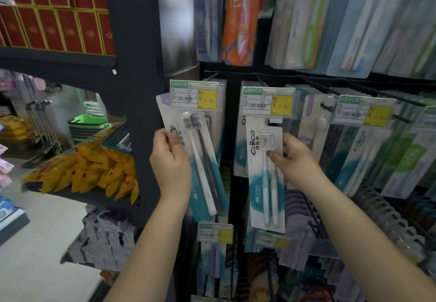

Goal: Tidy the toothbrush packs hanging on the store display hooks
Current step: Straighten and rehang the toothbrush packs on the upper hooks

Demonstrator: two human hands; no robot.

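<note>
Two packs are mid-tidying: left hand pinches the tilted black-and-white toothbrush pack, right hand grips the teal-and-white Cnice pack; rehanging likely follows.

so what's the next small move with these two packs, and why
Probably straighten the left pack first. The left hand grips it tilted, its top behind the price tag, whereas the right hand holds the Cnice pack nearly upright below its tag. Whether either pack is on a hook can't be seen.
</note>
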